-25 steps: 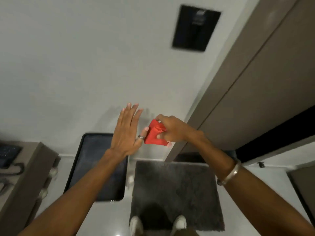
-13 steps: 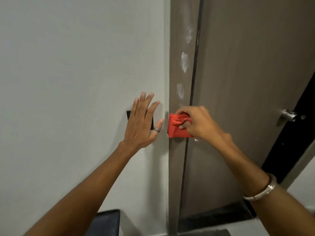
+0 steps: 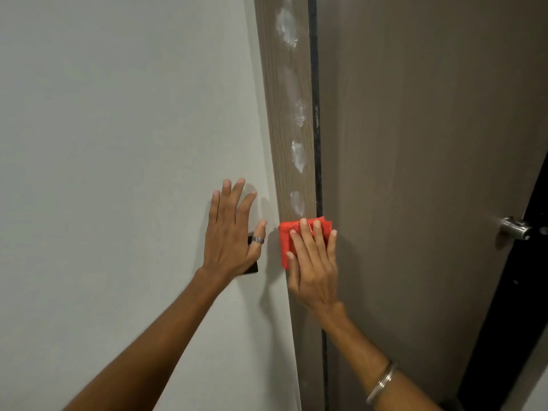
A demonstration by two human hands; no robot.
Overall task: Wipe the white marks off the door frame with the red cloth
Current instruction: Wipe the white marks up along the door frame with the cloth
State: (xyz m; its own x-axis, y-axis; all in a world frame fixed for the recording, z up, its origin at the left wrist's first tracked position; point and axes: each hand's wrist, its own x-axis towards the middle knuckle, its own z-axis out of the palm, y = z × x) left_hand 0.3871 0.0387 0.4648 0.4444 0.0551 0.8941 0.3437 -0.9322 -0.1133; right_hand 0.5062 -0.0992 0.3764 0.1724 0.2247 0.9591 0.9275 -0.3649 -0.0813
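The frame (image 3: 292,84) is a narrow upright strip with a fine brown wood grain, set between a smooth pale wall (image 3: 118,129) and a flat, matt brown door (image 3: 415,143). A thin dark gap runs down where frame and door meet. Down the strip sit several chalky white marks (image 3: 297,155), blotchy and roughly oval, one above another; the lowest lies just above the cloth (image 3: 285,241).

The cloth is bright red, soft and folded into a small thick pad with layered edges. The right hand (image 3: 314,268) lies flat over it, fingers straight and close together, pressing it against the frame; the pad shows past the fingertips and along the thumb side, and its right edge reaches the door. A plain metal bangle (image 3: 381,384) circles that wrist.

The left hand (image 3: 229,235) is spread open, holding nothing, palm against the wall just left of the frame, partly covering a small black plate (image 3: 252,269). A metal ring (image 3: 257,239) is on its thumb. A round steel handle (image 3: 514,227) sticks out at the door's right edge.
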